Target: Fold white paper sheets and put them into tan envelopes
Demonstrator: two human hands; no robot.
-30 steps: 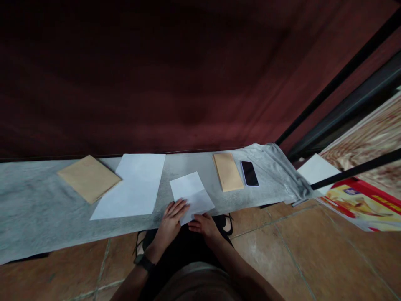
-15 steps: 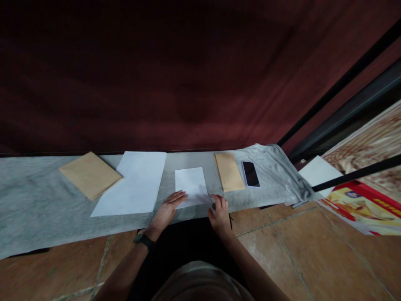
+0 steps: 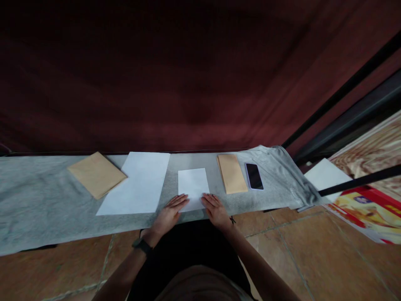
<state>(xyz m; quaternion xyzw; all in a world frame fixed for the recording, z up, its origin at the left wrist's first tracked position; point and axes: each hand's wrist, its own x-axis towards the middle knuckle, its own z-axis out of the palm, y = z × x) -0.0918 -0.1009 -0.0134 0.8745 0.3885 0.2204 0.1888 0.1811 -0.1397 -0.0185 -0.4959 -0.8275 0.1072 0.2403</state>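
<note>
A small folded white paper (image 3: 193,187) lies on a grey cloth (image 3: 46,209) spread over the floor. My left hand (image 3: 169,213) rests flat with fingers stretched onto the paper's near left corner. Fingers extended, my right hand (image 3: 215,209) lies flat at the near right corner. Both hands press the paper's near edge. A dark watch sits on my left wrist.
A large white sheet (image 3: 138,184) and a tan envelope (image 3: 96,174) lie to the left. A second tan envelope (image 3: 232,174) and a black phone (image 3: 254,176) lie to the right. Dark red curtain behind; a white sheet (image 3: 326,174) and colourful printed board (image 3: 363,207) at far right.
The paper, skewed and half folded a second ago, now lies straight and flat. My right hand moved from its right edge to the near right corner, and both hands now lie flat.
</note>
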